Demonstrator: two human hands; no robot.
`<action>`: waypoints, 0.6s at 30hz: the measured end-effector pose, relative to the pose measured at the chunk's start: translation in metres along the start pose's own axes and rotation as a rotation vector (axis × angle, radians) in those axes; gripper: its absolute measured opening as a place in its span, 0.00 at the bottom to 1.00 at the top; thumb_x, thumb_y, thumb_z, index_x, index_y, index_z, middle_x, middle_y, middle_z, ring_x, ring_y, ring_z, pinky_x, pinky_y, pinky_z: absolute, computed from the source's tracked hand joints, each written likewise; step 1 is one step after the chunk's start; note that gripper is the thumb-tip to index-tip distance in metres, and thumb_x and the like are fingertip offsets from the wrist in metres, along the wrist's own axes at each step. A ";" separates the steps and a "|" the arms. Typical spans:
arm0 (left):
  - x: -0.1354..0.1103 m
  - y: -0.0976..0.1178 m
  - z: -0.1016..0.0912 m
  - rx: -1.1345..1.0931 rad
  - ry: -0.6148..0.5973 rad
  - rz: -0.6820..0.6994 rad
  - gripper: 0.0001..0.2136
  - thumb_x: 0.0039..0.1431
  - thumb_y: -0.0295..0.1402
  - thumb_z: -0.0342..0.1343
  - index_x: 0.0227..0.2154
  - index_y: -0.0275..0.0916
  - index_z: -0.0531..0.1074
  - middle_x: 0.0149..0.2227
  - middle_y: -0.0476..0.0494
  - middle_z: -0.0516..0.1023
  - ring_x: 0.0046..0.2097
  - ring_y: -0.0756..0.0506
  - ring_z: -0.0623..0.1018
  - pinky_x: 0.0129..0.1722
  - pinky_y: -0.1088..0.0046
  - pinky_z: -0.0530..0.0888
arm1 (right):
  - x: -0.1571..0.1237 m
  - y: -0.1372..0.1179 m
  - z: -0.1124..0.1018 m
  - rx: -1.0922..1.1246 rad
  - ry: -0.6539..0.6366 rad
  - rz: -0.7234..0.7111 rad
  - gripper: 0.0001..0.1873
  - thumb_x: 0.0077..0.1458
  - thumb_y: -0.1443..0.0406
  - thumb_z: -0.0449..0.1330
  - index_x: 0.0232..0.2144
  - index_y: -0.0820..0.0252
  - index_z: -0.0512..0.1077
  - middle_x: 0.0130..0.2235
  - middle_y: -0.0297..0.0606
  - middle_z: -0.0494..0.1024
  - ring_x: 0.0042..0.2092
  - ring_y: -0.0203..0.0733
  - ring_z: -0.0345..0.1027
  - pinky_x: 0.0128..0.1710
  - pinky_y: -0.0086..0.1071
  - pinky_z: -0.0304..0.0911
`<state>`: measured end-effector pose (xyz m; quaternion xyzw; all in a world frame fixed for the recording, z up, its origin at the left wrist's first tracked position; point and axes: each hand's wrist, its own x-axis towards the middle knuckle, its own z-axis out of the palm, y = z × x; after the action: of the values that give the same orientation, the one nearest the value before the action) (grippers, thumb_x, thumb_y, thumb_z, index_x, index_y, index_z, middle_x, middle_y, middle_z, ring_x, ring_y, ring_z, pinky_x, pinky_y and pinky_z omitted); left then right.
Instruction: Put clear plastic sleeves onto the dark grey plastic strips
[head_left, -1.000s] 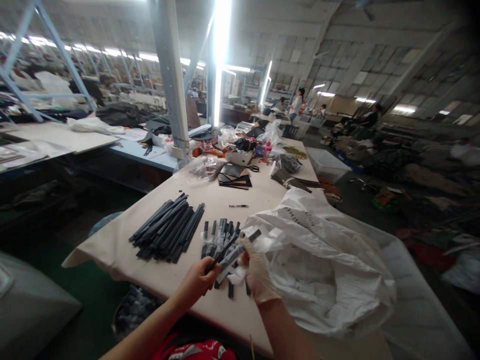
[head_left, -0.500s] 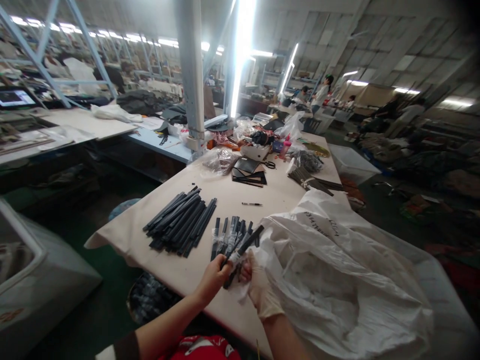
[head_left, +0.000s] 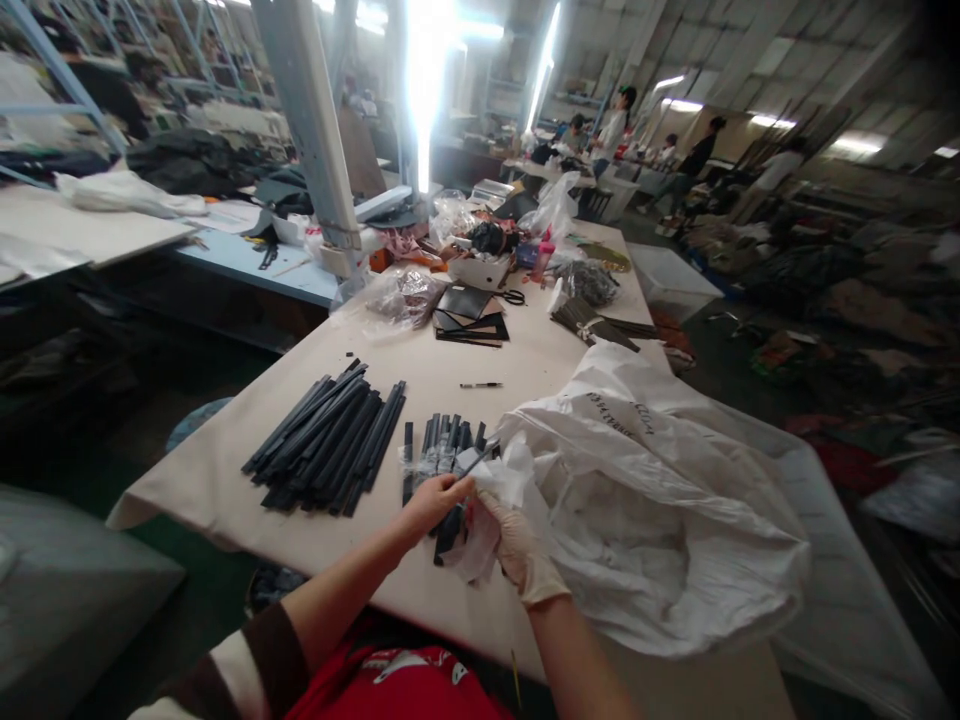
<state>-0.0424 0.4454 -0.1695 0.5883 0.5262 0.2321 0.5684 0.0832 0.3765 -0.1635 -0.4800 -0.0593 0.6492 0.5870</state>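
Observation:
My bare left hand (head_left: 435, 502) is closed, thumb and fingers pinching a thin dark strip (head_left: 480, 458) that points up to the right. Close beside it, my right hand (head_left: 516, 548), in a pale glove, curls around crumpled clear plastic film (head_left: 476, 552) that hangs below the fingers. Just beyond both hands lie short bundles of dark strips (head_left: 450, 432), partly wrapped in clear plastic. A larger pile of loose dark strips (head_left: 330, 440) rests to the left. The fingertips of my gloved hand are partly hidden.
A big white woven sack (head_left: 652, 500) with black writing covers the table's right side. Farther back are a pen (head_left: 481, 385), black and tan sheets (head_left: 469, 318), scissors (head_left: 511, 297) and a plastic bag (head_left: 405, 298). A metal post (head_left: 311, 130) stands at the left edge.
The dark strip in my left hand has swung from broadside to nearly edge-on. My right hand has shifted slightly left, and more film shows under it. The camera view has turned right and down.

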 end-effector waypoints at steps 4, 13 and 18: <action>-0.005 0.032 0.009 -0.036 -0.003 0.058 0.13 0.48 0.42 0.52 0.24 0.36 0.67 0.21 0.54 0.66 0.25 0.52 0.65 0.24 0.78 0.61 | -0.020 0.000 0.005 -0.095 -0.089 0.014 0.16 0.36 0.61 0.69 0.30 0.62 0.75 0.31 0.37 0.78 0.32 0.40 0.71 0.35 0.33 0.66; -0.020 0.061 0.008 0.003 0.050 0.161 0.13 0.50 0.43 0.50 0.22 0.37 0.65 0.18 0.54 0.63 0.21 0.53 0.61 0.22 0.78 0.58 | -0.069 -0.002 -0.006 -0.203 -0.268 0.041 0.20 0.38 0.59 0.69 0.36 0.61 0.74 0.31 0.36 0.76 0.29 0.35 0.67 0.28 0.27 0.62; -0.041 0.071 0.021 0.039 0.034 0.212 0.11 0.51 0.41 0.50 0.22 0.38 0.64 0.17 0.55 0.63 0.21 0.53 0.61 0.22 0.78 0.58 | -0.071 -0.007 -0.012 -0.042 -0.360 0.017 0.26 0.41 0.50 0.65 0.40 0.59 0.74 0.39 0.41 0.77 0.42 0.45 0.69 0.39 0.37 0.66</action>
<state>-0.0131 0.4141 -0.0966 0.6476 0.4749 0.2906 0.5202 0.0858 0.3147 -0.1255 -0.3685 -0.1731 0.7283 0.5512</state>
